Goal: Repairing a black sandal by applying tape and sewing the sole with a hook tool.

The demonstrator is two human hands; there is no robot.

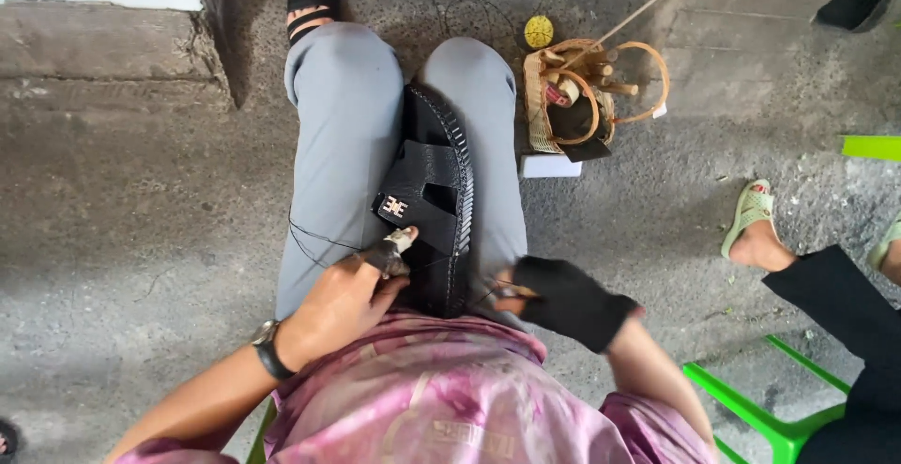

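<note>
Fingers of left hand (352, 300) pinch black thread (314, 239), taped fingertip on sandal (436, 197); gloved right hand (568, 303) grips sole edge. Sandal lies mid-frame on lap: stiff sole, light, best held by rim.

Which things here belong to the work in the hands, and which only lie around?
In use:
black sandal on the lap
dark thread
left hand
gloved right hand

Lying about:
woven basket
yellow disc
white block
green stool
</note>
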